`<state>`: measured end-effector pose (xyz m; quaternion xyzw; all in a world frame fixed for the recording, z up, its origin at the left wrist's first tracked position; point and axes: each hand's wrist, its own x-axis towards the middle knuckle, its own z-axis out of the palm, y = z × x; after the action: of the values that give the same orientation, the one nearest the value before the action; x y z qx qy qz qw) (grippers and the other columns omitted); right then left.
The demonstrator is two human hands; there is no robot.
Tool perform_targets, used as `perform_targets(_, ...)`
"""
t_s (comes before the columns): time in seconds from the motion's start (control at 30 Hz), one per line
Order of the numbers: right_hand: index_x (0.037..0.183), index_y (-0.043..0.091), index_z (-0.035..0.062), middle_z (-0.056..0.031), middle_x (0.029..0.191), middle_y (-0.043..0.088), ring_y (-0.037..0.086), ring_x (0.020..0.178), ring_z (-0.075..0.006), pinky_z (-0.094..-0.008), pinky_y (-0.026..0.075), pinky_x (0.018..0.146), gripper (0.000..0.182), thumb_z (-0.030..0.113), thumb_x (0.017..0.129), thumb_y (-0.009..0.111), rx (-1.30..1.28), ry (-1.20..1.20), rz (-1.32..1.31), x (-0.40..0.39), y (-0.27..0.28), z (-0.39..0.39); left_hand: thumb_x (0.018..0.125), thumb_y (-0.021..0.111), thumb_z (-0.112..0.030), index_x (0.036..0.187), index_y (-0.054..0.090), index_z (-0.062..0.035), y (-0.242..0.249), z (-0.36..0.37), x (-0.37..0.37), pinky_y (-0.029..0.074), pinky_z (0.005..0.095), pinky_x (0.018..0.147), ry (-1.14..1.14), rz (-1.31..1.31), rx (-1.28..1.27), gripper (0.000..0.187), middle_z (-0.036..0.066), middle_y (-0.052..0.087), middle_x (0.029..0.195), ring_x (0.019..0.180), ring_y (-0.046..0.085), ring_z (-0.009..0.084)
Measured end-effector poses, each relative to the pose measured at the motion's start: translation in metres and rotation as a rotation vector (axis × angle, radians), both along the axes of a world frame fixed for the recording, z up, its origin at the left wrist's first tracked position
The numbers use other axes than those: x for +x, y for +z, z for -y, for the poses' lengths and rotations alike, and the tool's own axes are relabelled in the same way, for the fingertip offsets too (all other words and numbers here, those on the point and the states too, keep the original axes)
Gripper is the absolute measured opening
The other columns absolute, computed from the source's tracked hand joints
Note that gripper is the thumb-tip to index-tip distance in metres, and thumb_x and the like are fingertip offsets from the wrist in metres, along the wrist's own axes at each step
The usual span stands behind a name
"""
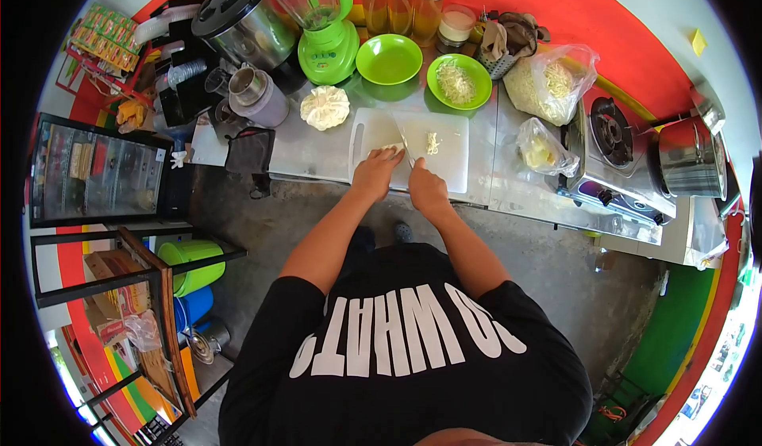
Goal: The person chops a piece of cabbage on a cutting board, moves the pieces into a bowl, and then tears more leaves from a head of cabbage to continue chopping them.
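Observation:
My right hand point(429, 186) is closed around the handle of a kitchen knife point(406, 143), its blade pointing away from me over a white cutting board point(455, 172). Just left of the blade, my left hand point(375, 174) presses with bent fingers on a pale piece of cabbage point(392, 148), mostly hidden beneath them. A small pile of shredded cabbage point(432, 143) lies on the board to the right of the knife. Left of the board sits a larger pale, wrinkled chunk of cabbage point(324, 107). Behind the board, a green bowl point(481, 79) holds more pale shreds.
Another green bowl point(389, 59) and a green blender point(329, 53) stand behind the board. To the right are a bag of shreds point(548, 85), a smaller plastic bag point(546, 151) and a gas stove point(611, 180). A metal-topped jug point(258, 97) stands left.

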<state>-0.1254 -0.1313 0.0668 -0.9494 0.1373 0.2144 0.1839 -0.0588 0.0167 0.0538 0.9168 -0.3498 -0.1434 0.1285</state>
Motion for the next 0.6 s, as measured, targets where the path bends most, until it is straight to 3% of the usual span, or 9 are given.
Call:
perform_targets(0.17, 0.120, 0.045, -0.0065, -0.0279, 0.102, 0.073, 0.074, 0.098, -0.0395, -0.0454, 0.059, 0.086, 0.036, 0.007, 0.091, 0.063, -0.018, 0.062, -0.023, 0.005, 0.019, 0.007, 0.077, 0.070, 0.006, 0.151, 0.047, -0.0160, -0.010, -0.002, 0.001, 0.048, 0.0381, 0.109, 0.004, 0.003, -0.021, 0.080, 0.005, 0.049, 0.152, 0.134, 0.049, 0.0300)
perform_targets(0.37, 0.120, 0.045, -0.0070, -0.0294, 0.105, 0.072, 0.073, 0.100, -0.0409, -0.0458, 0.058, 0.088, 0.036, 0.007, 0.092, 0.062, 0.021, 0.016, -0.053, -0.015, 0.003, 0.009, 0.077, 0.069, 0.007, 0.149, 0.050, -0.0147, -0.002, -0.002, -0.002, 0.047, 0.0374, 0.109, 0.033, -0.052, -0.086, 0.078, 0.005, 0.051, 0.150, 0.133, 0.050, 0.0303)
perform_targets(0.6, 0.123, 0.043, -0.0076, -0.0305, 0.109, 0.070, 0.071, 0.105, -0.0408, -0.0468, 0.057, 0.092, 0.054, 0.013, 0.086, 0.077, 0.015, 0.083, -0.101, 0.003, 0.037, 0.011, 0.077, 0.066, 0.009, 0.145, 0.054, -0.0156, -0.009, -0.001, 0.000, 0.050, 0.0380, 0.106, 0.052, -0.007, -0.107, 0.073, 0.003, 0.053, 0.148, 0.132, 0.051, 0.0283)
